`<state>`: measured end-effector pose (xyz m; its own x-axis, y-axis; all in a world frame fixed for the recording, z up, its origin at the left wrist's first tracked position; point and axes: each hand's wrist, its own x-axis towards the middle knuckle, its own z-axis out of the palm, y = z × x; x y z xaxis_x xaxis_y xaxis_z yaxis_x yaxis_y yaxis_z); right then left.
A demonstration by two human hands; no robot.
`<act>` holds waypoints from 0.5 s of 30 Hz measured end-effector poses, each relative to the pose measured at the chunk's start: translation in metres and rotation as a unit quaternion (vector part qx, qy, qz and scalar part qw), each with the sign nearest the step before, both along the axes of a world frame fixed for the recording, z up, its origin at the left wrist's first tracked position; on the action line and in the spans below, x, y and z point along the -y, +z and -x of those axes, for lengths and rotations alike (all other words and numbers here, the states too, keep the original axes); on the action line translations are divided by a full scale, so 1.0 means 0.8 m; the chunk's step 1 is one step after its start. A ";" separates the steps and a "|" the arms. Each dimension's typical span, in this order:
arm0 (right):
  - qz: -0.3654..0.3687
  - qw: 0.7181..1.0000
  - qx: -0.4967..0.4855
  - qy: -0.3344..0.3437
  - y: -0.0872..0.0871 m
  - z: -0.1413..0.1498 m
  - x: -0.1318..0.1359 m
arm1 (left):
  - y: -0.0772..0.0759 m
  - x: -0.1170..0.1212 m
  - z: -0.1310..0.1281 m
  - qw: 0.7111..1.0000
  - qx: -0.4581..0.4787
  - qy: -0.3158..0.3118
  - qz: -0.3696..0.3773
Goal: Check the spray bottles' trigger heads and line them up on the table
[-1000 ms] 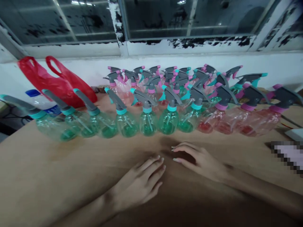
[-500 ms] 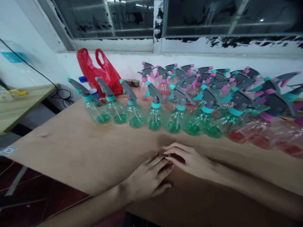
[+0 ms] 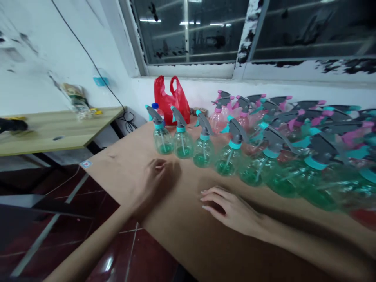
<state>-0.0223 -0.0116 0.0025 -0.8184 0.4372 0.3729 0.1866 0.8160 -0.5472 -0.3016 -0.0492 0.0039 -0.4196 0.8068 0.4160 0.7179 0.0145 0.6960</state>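
And the left hand (image 3: 153, 175), curled (too blurred to tell if closed), is nearer the end green spray bottle (image 3: 163, 141), just beyond it on the bench (image 3: 183, 203), while the right hand (image 3: 233, 209) gapes empty

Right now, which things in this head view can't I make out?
All in the head view:
- Red plastic bag: its sides hide any contents.
- Blue-capped clear bottle: largely behind the leftmost turquoise-collared spray bottle.
- Left hand: curled and blurred, fingertips unclear.
- Pink-collared spray bottles: many are partly hidden by the front row.
- Rightmost turquoise-collared spray bottle: cut off by the right edge.
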 end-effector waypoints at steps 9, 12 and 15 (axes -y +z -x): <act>-0.005 1.000 0.005 0.028 0.001 0.029 0.007 | 0.017 -0.091 0.073 0.991 0.068 0.075 -0.090; 0.001 0.999 0.015 0.031 0.003 0.027 0.009 | 0.020 -0.108 0.069 0.990 0.079 0.046 -0.109; 0.009 0.999 0.025 0.031 0.005 0.023 0.011 | 0.020 -0.120 0.061 0.989 0.087 0.013 -0.118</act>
